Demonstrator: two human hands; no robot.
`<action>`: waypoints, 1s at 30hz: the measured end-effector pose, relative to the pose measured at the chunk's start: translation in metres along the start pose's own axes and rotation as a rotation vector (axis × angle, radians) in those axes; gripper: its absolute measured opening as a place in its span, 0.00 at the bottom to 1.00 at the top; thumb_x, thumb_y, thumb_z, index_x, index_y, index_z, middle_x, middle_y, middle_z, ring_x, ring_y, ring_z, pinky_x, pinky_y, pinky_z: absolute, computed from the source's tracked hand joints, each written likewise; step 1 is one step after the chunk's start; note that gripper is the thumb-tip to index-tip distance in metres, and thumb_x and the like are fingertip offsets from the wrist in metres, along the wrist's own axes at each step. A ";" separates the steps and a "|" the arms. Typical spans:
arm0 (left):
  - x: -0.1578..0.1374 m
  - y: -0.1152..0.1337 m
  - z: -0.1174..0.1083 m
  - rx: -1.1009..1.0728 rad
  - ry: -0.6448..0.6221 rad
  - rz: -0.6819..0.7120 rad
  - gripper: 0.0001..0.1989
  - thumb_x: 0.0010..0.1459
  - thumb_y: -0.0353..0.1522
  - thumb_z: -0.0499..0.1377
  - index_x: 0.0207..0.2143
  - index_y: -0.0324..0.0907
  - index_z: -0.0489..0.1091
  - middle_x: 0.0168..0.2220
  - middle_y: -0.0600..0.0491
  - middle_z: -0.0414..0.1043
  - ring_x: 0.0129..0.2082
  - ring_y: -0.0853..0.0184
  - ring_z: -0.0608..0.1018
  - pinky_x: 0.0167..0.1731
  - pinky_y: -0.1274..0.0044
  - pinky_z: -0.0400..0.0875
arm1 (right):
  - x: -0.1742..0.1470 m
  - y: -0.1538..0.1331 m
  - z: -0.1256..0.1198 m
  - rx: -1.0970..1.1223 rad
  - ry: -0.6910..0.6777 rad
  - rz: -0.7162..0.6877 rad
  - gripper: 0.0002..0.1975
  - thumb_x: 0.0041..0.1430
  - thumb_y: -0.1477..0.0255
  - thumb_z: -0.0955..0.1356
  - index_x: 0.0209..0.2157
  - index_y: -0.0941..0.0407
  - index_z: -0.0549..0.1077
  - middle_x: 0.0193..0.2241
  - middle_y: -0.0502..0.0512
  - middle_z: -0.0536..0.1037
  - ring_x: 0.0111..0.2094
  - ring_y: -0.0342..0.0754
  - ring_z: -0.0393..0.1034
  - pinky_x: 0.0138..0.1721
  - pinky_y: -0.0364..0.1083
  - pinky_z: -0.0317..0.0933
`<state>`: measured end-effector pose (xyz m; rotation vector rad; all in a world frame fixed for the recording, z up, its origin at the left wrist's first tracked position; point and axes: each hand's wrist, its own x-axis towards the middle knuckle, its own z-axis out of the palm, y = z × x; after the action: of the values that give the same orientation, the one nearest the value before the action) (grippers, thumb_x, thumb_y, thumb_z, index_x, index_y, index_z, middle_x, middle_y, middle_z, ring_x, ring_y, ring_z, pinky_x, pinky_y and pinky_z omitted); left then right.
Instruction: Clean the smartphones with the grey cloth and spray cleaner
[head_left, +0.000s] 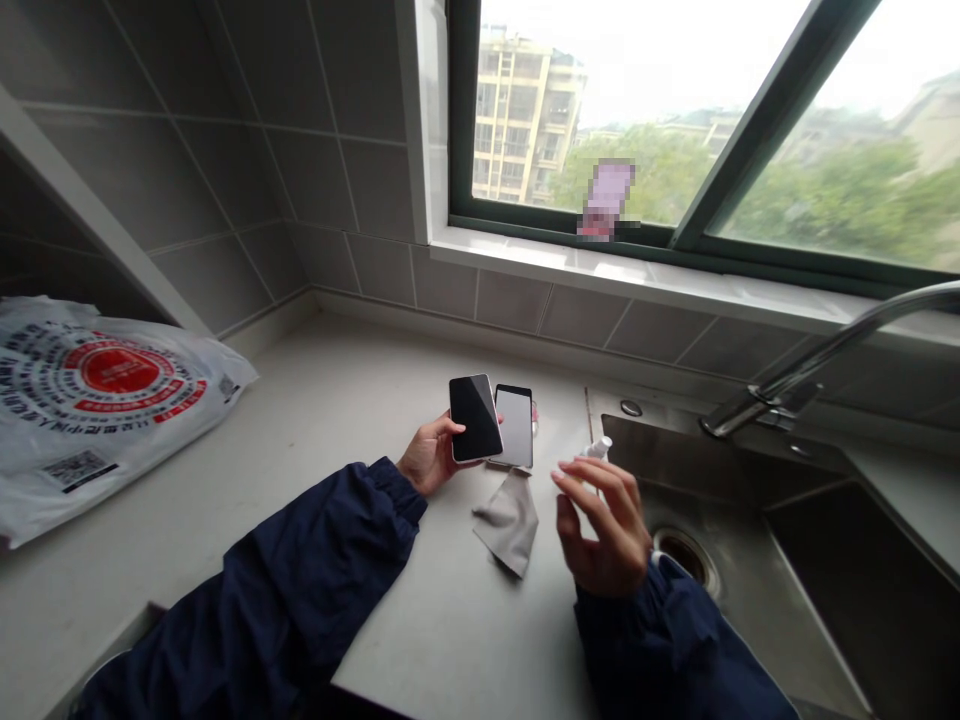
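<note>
My left hand is closed around a smartphone with a dark screen and a pale edge, raised above the counter. Just behind it lies a second phone-shaped item with a black border and a white face, partly covered by the first. A crumpled grey cloth rests on the counter between my hands. My right hand hovers beside the sink's edge, fingers curved and apart from the thumb, with nothing visible between them. Behind its fingers shows the white top of a small bottle; the rest of it is hidden.
To the right is a steel sink with a drain and a curved chrome faucet. A white plastic bag with red print lies on the left of the pale counter. A tiled wall and window stand behind.
</note>
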<state>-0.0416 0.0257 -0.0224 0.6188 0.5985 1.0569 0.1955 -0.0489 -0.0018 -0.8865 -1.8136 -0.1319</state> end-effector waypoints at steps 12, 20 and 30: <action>-0.002 -0.004 0.007 -0.032 -0.070 -0.074 0.34 0.61 0.48 0.50 0.65 0.42 0.58 0.61 0.39 0.68 0.48 0.47 0.79 0.40 0.61 0.75 | -0.035 0.072 0.003 -0.243 -0.133 0.343 0.32 0.58 0.58 0.70 0.59 0.58 0.64 0.48 0.65 0.73 0.46 0.59 0.71 0.48 0.58 0.68; -0.005 -0.010 0.011 -0.083 -0.117 -0.082 0.36 0.61 0.54 0.47 0.67 0.48 0.55 0.60 0.40 0.68 0.48 0.47 0.80 0.47 0.55 0.71 | -0.041 0.080 0.007 -0.162 -0.120 0.591 0.26 0.58 0.56 0.70 0.53 0.55 0.70 0.45 0.61 0.78 0.42 0.58 0.75 0.47 0.56 0.69; -0.006 -0.014 0.013 -0.069 -0.150 -0.093 0.36 0.61 0.53 0.47 0.65 0.43 0.58 0.59 0.37 0.69 0.48 0.43 0.79 0.45 0.55 0.71 | -0.017 0.030 0.009 0.593 0.006 0.775 0.32 0.55 0.64 0.75 0.59 0.51 0.65 0.43 0.59 0.81 0.44 0.57 0.78 0.43 0.55 0.73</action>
<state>-0.0257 0.0129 -0.0225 0.5991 0.4538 0.9312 0.2099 -0.0318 -0.0290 -1.0668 -1.2704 0.8449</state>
